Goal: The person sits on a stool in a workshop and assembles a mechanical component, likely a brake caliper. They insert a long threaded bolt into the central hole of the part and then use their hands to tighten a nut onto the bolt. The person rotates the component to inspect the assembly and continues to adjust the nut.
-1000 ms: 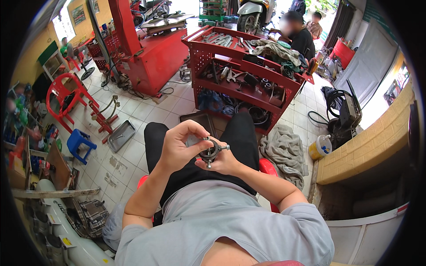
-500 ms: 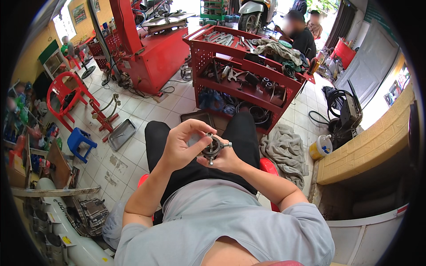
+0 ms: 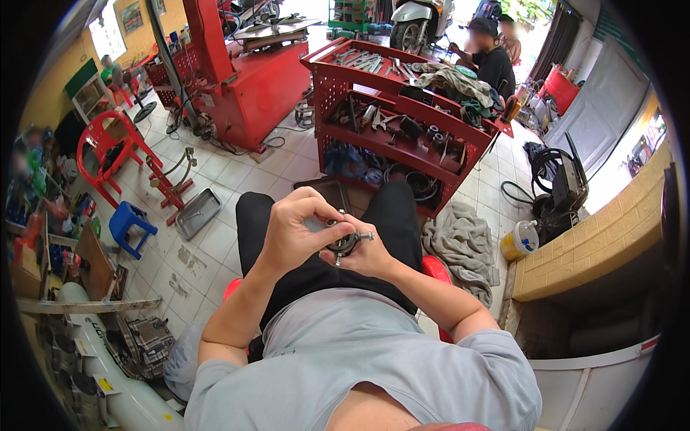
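- The dark, round metal ring with bright protruding bolts (image 3: 348, 245) is held above the lap, between both bare hands, probably because there it sits in plain sight and within easy reach of either thumb.
- The left hand (image 3: 305, 224) comes over the ring from its left, thumb and forefinger pinched together on its upper edge beside a bolt; so fine a grip suits a small part.
- The right hand (image 3: 369, 260) is clamped on the ring from the right and below, seemingly to bear its weight and steady it; its fingers are partly hidden behind the ring, so their exact placing is uncertain.
- The legs in black trousers (image 3: 255, 223) are spread beneath, which leaves the hands room.
- A red, perforated metal tool trolley (image 3: 352, 80) stands just beyond the knees, silvery metal wrenches (image 3: 361, 62) laid out on its top, likely for quick picking.
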A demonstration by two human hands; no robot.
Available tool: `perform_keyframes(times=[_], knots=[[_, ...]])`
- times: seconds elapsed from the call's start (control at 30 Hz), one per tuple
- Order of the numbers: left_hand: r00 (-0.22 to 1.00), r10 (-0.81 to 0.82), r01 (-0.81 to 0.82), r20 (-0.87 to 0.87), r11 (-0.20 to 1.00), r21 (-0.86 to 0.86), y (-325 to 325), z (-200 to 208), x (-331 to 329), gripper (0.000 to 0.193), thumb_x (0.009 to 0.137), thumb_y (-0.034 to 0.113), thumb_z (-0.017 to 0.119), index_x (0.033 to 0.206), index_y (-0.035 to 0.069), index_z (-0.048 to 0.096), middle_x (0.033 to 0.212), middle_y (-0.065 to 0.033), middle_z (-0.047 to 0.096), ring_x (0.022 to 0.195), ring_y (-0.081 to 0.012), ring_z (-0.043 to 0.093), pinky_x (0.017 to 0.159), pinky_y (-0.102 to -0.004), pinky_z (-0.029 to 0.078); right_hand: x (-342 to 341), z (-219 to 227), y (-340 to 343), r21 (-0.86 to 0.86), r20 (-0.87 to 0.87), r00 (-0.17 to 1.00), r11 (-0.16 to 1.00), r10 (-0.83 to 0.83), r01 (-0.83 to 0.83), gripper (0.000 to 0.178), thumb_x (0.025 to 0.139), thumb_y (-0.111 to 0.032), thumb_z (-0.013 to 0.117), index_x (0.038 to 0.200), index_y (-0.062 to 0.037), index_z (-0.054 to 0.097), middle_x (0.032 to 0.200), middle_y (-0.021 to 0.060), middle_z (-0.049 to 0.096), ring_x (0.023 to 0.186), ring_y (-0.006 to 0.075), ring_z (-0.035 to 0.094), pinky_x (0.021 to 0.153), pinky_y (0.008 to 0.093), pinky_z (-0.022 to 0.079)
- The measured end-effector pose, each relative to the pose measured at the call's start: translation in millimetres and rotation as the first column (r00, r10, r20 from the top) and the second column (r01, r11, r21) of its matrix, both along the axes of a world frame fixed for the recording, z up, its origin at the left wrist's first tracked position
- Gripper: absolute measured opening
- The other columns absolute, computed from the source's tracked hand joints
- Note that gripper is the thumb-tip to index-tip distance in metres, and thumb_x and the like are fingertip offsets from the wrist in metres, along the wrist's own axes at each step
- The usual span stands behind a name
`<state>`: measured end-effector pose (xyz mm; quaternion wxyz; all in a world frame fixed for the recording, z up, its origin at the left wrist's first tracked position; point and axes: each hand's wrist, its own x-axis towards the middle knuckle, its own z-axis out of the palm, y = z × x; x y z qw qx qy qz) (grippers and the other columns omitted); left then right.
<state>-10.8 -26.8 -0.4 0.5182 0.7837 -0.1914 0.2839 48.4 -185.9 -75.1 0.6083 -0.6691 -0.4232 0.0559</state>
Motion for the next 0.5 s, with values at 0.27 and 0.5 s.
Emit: perform_keyframes(times=[0.27,0.5], knots=[[0.994,-0.007,-0.029,-0.110,0.946,-0.322,12.9,-13.1,8.0,0.016,0.091,0.014,0.066,0.084,0.003,0.056,0.070,0.0017,0.056,0.062,-0.0018,0.046,0.055,-0.0179,0.037,5.7,5.2,-3.3,-0.031,-0.080,0.996,0.999,-0.027,0.025,0.034,0.072,-0.008,0.081,0.094,-0.0042,0.056,0.079,-0.0004,0.057,0.071,0.0071,0.054,0.062,0.0257,0.047],[0.886,-0.291,0.018,-0.360,0.799,-0.601,19.0,-46.7,39.8,0.029,0.100,0.031,0.050,0.090,0.005,0.056,0.068,0.0038,0.048,0.059,-0.0052,0.045,0.050,-0.0193,0.034,16.5,-12.6,-5.7,0.023,-0.252,0.962,0.993,-0.108,0.118,0.028,0.077,-0.010,0.078,0.095,-0.0037,0.058,0.083,-0.0010,0.060,0.075,0.0061,0.055,0.069,0.0233,0.047]])
